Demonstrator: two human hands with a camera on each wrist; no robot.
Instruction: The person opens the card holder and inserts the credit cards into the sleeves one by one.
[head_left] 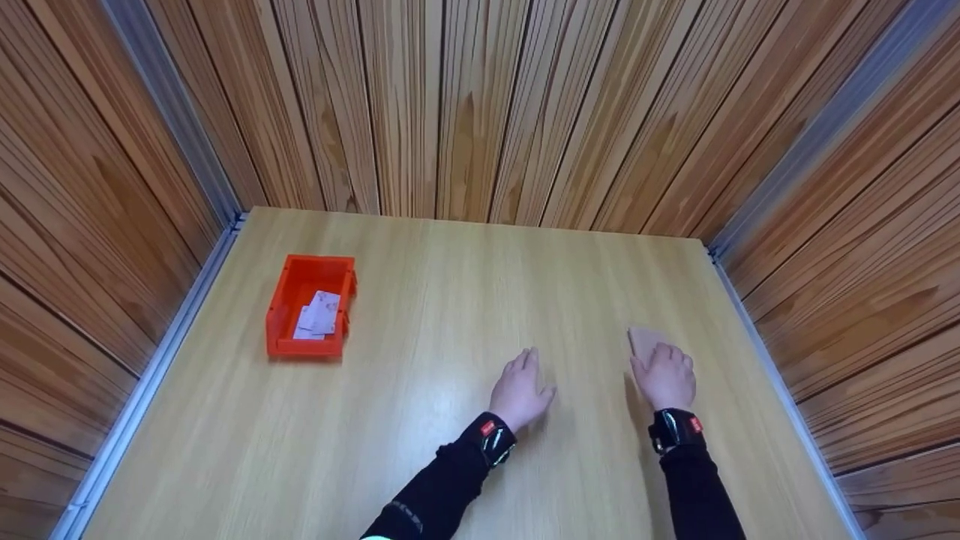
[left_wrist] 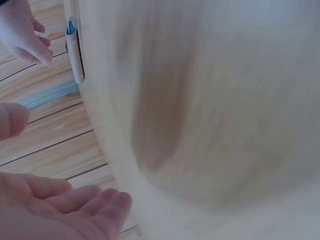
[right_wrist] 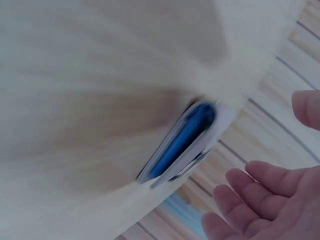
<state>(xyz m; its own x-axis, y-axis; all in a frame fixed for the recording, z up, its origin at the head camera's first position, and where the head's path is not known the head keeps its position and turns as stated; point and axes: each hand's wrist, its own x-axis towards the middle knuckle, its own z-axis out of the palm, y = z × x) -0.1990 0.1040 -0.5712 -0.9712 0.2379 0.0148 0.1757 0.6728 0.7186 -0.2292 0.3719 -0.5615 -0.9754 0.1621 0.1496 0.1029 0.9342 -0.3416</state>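
Observation:
A small pale pink wallet [head_left: 645,341] with a blue inside lies towards the right of the table. My right hand [head_left: 666,377] hovers at its near side, overlapping it in the head view. In the right wrist view the wallet [right_wrist: 182,142] shows edge-on with its blue lining, and a gap separates it from my relaxed fingers [right_wrist: 245,205]. Near the middle of the table my left hand [head_left: 520,390] is held with fingers extended and nothing in its grasp. The left wrist view has the wallet [left_wrist: 74,52] farther off, beside the right hand [left_wrist: 22,32].
At the left of the table [head_left: 450,300] stands a red-orange open bin [head_left: 281,330], with several whitish cards [head_left: 322,311] inside. Wood-plank walls [head_left: 480,112] rise behind and on both sides, and metal rails [head_left: 161,337] run along the side edges.

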